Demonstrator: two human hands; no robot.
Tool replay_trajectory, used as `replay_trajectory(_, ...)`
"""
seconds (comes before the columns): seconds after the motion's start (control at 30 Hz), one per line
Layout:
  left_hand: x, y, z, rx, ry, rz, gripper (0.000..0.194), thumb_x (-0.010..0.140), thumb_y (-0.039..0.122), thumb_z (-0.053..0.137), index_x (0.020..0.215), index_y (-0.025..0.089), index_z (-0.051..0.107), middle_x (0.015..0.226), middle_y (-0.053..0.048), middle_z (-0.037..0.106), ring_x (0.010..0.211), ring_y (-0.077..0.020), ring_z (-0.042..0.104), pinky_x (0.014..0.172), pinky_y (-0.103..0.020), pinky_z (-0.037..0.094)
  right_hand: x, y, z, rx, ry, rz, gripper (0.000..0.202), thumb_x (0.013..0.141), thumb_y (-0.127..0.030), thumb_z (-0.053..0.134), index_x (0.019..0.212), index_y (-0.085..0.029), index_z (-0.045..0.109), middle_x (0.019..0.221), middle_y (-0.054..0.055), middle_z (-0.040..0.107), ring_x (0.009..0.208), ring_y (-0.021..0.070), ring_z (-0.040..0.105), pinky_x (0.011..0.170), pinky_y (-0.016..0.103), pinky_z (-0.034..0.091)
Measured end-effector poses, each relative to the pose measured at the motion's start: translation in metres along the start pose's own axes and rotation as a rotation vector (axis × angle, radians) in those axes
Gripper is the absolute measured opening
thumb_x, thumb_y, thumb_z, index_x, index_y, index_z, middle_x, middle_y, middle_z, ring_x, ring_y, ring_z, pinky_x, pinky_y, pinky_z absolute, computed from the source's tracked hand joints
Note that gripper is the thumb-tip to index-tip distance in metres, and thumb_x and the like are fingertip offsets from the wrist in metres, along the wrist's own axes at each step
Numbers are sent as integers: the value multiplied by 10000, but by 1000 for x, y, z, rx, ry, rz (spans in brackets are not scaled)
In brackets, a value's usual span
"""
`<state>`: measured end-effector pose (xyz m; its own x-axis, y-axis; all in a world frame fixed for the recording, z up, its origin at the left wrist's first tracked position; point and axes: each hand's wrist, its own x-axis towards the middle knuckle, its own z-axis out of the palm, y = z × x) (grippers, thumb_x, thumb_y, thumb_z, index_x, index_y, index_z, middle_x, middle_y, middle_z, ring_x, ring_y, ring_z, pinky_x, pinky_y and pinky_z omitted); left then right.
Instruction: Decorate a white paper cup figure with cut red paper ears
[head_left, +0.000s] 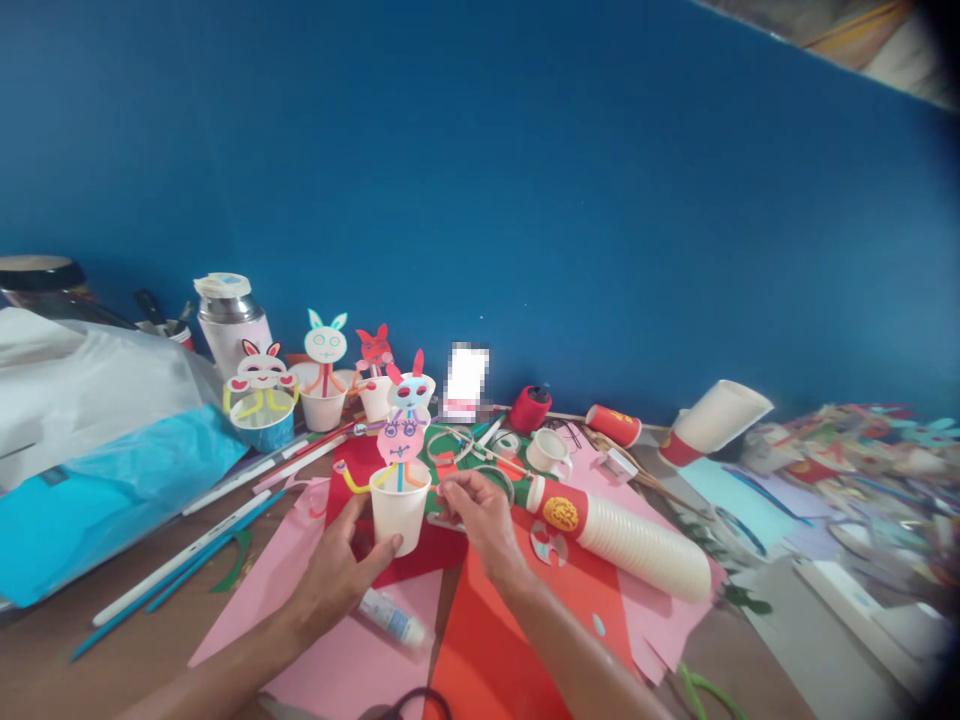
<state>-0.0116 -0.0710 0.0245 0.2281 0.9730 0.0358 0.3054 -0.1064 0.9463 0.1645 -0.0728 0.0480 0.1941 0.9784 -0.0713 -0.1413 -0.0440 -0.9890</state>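
My left hand (343,560) grips a white paper cup (397,515) low on its side, thumb across the front. Out of the cup rises a pink paper face (401,441) with drawn eyes and mouth, and a yellow pipe cleaner (352,482) bends out on its left like an arm. Close by the cup's right side, my right hand (478,515) is closed in a pinch; what lies between its fingertips is too small to make out. Just behind stands another cup figure with a pale blue face (409,396) and red ears.
More cup figures, including a white rabbit face (325,341), stand at the back left near a thermos (232,325). A stack of paper cups (645,548) lies on the right. Below are coloured sheets (510,620), a glue tube (394,620) and scissors (424,700). A blue wall (480,180) closes the back.
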Motion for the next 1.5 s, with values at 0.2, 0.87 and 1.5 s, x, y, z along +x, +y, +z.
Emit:
replay_trajectory(0.2,0,0,-2,10,-15,-2,494,720,369,560,1141,146,428,1143,-115,560,1003,-256,562,840,-372,465,1,3,1,1,-8,11,164,697,-313,605,680,-150,599,578,-12,593,470,81,530,483,200,430)
replay_trajectory(0.87,0,1,-4,-15,-10,-22,544,704,368,581,1168,133,424,1176,-134,545,1053,-272,535,869,-397,451,-5,0,0,44,-54,33,229,702,-388,626,770,-169,627,681,5,622,572,111,547,554,228,454)
replay_trajectory(1.5,-1,-1,-5,-16,-21,-37,562,703,367,576,1190,136,416,1201,-139,527,1086,-293,510,869,-421,447,5,3,-1,-80,-28,-53,99,679,-275,610,678,-176,617,623,-12,591,611,117,539,542,215,411)
